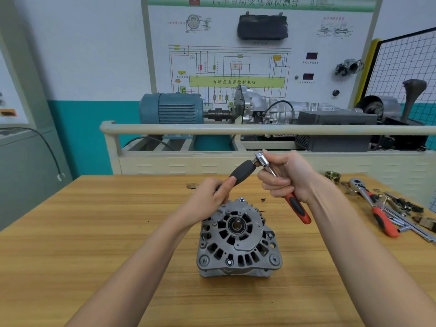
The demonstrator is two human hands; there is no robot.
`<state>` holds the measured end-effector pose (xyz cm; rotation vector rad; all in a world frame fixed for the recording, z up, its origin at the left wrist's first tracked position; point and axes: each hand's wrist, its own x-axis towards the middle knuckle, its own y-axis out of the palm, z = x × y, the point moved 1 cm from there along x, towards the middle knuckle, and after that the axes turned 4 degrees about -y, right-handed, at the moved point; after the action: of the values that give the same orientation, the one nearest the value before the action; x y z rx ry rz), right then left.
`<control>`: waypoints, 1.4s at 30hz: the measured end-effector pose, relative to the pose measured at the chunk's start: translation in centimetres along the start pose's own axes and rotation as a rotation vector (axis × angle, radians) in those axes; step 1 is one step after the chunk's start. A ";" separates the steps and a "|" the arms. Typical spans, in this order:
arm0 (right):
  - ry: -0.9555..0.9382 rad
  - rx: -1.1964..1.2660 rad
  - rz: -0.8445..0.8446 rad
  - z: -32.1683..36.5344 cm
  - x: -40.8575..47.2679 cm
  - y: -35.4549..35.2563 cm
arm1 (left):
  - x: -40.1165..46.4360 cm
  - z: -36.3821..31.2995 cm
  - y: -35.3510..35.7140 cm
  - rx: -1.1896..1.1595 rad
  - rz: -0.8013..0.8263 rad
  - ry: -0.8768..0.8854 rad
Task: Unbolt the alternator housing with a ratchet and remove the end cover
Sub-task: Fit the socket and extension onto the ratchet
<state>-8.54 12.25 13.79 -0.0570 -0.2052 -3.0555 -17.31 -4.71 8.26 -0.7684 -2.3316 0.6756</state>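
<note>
A grey alternator [238, 239] stands on the wooden table [94, 232], its vented end cover facing up, with bolt heads around the rim. Above and behind it my right hand [287, 178] grips a ratchet [296, 205] with a red and black handle, its chrome head [260, 159] pointing up and away. A long black socket-like attachment [243, 172] sticks out from the ratchet head toward the lower left. My left hand [212, 199] pinches the lower end of that black attachment, just above the alternator's far edge.
A second red-handled ratchet [375, 208] lies at the table's right with several loose metal parts and a brass ring [332, 176]. Behind the table a beige rail [236, 129] fronts a training rig with a blue motor [172, 112] and gearbox.
</note>
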 end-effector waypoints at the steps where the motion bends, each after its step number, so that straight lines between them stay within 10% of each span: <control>1: 0.013 -0.049 -0.012 0.2 0.3 0.1 | 0.1 0.0 0.0 0.000 -0.007 0.015; 17: 0.035 -0.088 0.070 0.6 0.5 1.7 | -0.1 0.1 -1.8 -0.300 0.254 0.000; 32: -0.029 -0.260 0.094 1.4 0.5 1.8 | 0.3 0.3 -1.5 -0.218 0.035 -0.118; 37: -0.193 -0.505 -0.038 2.8 -1.4 -0.1 | 0.6 0.9 -2.3 -0.592 -0.154 -0.230; 42: -0.417 -0.194 -0.199 1.8 -1.4 -0.2 | 0.3 0.3 -2.6 -0.845 -0.266 -0.209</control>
<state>-7.11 12.81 15.48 -0.7297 0.0692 -3.2100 -18.63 -6.40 9.77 -0.7167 -2.8437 -0.4107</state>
